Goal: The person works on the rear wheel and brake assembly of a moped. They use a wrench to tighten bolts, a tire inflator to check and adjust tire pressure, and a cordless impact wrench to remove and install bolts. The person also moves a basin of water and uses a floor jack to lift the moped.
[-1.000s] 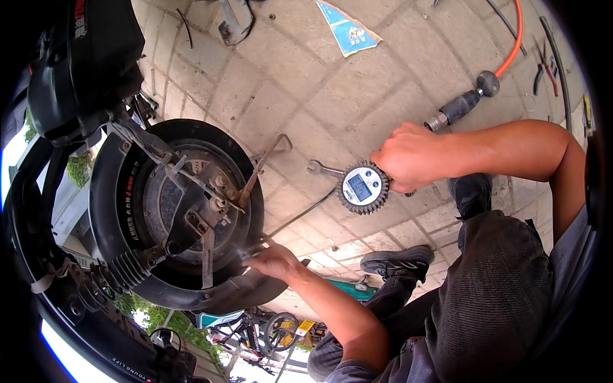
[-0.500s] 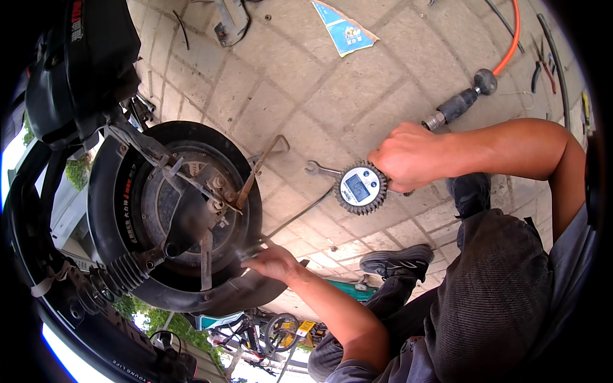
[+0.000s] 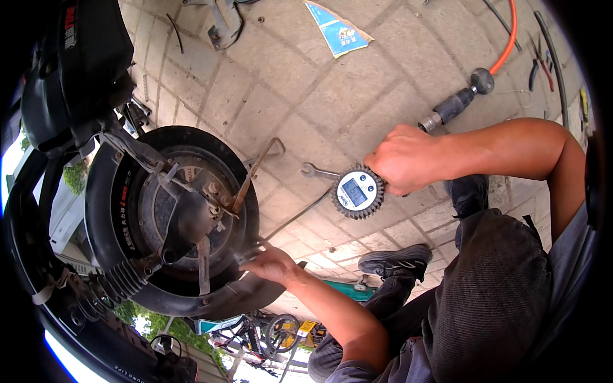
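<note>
My right hand point(image 3: 403, 158) is wrapped round the handle of a tire inflator with a round digital pressure gauge point(image 3: 357, 192), its screen facing up and a ribbed black guard round it. A thin dark hose point(image 3: 299, 217) runs from the gauge toward the wheel. My left hand point(image 3: 273, 264) is closed at the rim of a black scooter wheel point(image 3: 246, 185), gripping the hose's end; the metal fitting at its fingertips is blurred, and I cannot tell how it meets the valve. Past the gauge, an open-ended wrench point(image 3: 317, 171) lies on the paving.
An orange air hose point(image 3: 513, 32) joins the inflator through a black coupling point(image 3: 454, 106). Pliers point(image 3: 544, 67) lie at the far right. A torn blue card point(image 3: 338, 30) and a metal bracket point(image 3: 223, 25) lie farther off. A rusty stand lever point(image 3: 250, 175) sticks out beside the wheel.
The whole view has shifted slightly, putting the wheel and gauge a little farther left. Both hands keep their grips.
</note>
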A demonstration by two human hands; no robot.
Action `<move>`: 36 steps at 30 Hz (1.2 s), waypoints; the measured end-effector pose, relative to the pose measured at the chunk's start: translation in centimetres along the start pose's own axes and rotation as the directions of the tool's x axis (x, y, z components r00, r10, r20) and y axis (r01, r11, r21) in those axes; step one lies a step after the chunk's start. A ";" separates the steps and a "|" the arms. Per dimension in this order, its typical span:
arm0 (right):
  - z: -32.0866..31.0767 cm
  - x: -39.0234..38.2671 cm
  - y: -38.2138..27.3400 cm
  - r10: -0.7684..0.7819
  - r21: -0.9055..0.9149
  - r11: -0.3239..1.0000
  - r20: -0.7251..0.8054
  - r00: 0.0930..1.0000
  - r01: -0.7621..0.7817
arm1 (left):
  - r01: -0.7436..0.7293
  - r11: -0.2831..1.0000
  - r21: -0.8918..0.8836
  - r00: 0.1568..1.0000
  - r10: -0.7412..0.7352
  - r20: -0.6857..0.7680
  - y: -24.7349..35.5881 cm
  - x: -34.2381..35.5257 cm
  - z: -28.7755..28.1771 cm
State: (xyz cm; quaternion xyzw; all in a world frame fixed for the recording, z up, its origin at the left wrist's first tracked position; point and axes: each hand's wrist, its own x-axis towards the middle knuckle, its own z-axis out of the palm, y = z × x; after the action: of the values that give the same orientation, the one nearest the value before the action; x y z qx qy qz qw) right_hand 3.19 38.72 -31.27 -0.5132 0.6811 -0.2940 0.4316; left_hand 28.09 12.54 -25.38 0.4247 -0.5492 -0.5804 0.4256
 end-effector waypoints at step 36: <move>-0.1 -0.3 -0.4 -0.030 -0.063 0.998 -0.023 0.999 0.029 | 0.031 1.000 -0.004 1.000 -0.031 -0.004 -0.2 0.4 -1.0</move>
State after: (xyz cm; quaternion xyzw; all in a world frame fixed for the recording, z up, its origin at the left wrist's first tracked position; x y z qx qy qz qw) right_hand 3.32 38.87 -30.87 -0.5328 0.6875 -0.2849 0.4029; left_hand 28.97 11.93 -25.59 0.4335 -0.5404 -0.5871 0.4188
